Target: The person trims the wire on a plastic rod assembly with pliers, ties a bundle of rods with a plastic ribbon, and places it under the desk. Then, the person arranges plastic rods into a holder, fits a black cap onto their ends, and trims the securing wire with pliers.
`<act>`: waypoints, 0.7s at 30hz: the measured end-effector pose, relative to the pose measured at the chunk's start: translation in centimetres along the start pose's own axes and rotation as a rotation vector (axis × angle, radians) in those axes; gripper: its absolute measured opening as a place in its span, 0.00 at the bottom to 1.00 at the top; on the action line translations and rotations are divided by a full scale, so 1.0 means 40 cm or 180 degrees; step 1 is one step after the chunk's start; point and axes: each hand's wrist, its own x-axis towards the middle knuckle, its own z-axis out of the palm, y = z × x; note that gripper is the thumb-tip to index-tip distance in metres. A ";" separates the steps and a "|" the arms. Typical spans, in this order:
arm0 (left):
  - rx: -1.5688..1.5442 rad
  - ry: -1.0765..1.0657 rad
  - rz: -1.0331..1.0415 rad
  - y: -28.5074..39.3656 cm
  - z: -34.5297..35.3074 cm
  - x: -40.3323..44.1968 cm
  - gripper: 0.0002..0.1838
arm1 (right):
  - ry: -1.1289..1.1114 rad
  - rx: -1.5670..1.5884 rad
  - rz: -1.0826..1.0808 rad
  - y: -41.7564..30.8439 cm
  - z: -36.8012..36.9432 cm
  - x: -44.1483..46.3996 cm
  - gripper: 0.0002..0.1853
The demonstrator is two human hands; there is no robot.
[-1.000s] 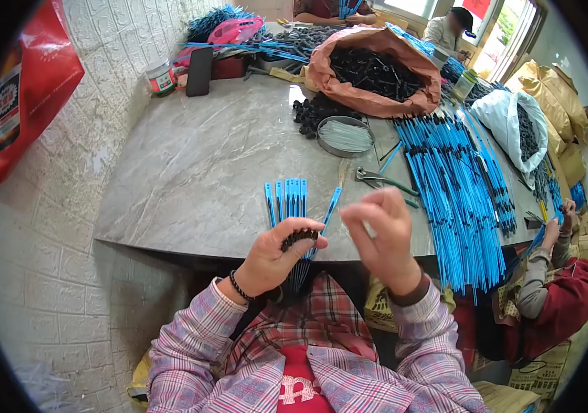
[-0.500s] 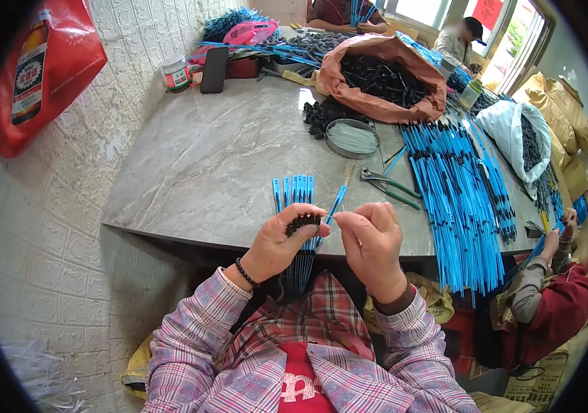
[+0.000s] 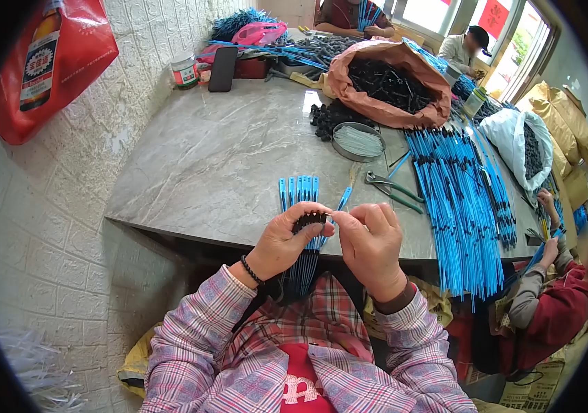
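Near the table's front edge, my left hand (image 3: 287,237) is closed around a bunch of small black ridged pieces (image 3: 309,221). Blue strips with holes in their flat ends (image 3: 299,187) fan out beyond that hand, and their dark lower lengths (image 3: 301,272) hang below it. One blue strip (image 3: 344,198) slants away to the right of the others. My right hand (image 3: 374,241) is pinched, its thumb and forefinger touching the left fingertips beside the black pieces. Whatever sits in that pinch is too small and covered to make out.
Right of my hands lie green-handled pliers (image 3: 400,193) and a large spread of blue strips (image 3: 455,213). A round tin of thin pale sticks (image 3: 338,150) stands beside an orange sack of black parts (image 3: 342,76). A phone (image 3: 222,69) leans at the back left. Other people work around the table.
A thin pale piece showed between my fingertips before; now it is hardly visible and the right fingertips sit closer to the left ones. The whole view has shifted slightly.
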 end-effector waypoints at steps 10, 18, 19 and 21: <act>0.0061 -0.0393 -0.0196 0.011 -0.030 0.005 0.14 | -0.0340 0.0525 -0.0120 0.013 -0.005 0.025 0.10; -0.0369 -0.0384 -0.0452 0.018 -0.035 0.006 0.15 | -0.0260 0.0326 -0.0003 0.008 -0.008 0.020 0.10; -0.0291 -0.0410 -0.0445 0.021 -0.036 0.009 0.15 | -0.0264 0.0338 -0.0016 0.008 -0.007 0.021 0.09; -0.0331 -0.0420 -0.0462 0.016 -0.038 0.010 0.16 | -0.0252 0.0344 0.0010 0.009 -0.004 0.019 0.09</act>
